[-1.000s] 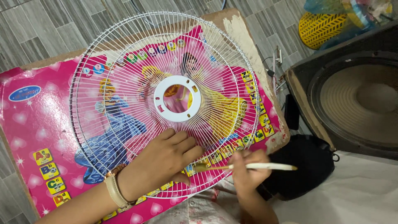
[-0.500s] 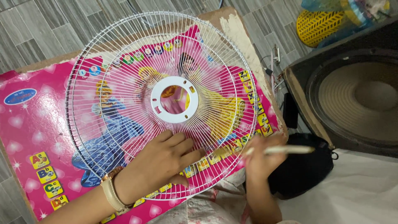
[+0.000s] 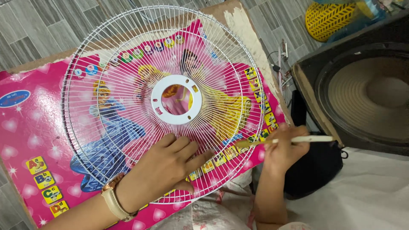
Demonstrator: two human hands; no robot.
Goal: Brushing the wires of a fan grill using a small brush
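A round white wire fan guard [image 3: 128,76] with a flat white plastic centre ring [image 3: 176,99] lies flat on a small table whose top is covered by a bright pink cartoon picture sheet [image 3: 30,136] with yellow alphabet squares along its edges; the worn brown edge of the table [image 3: 251,38] shows at the far right, where the covering has peeled away. The left hand [image 3: 164,166] rests palm down on the near part of the guard, its fingers [image 3: 187,147] spread flat across the wires and gripping nothing, with a tan-strapped wristwatch [image 3: 113,198] on the wrist. The right hand [image 3: 283,147] is at the near right rim of the guard, its fingers closed around the pale handle of a small paintbrush [image 3: 298,139]; the brush lies almost level, its bristle end pointing left and meeting the wires at the rim just right of the left hand's fingertips. Just behind the right hand, off the table's right edge, sits a black bag [image 3: 317,170], and beyond it a large dark speaker cone in a black cabinet [image 3: 366,93] fills the right side. A yellow plastic basket [image 3: 326,19] stands at the far right on the grey tiled floor [image 3: 38,30]. White cloth [image 3: 375,196] covers the near right corner.
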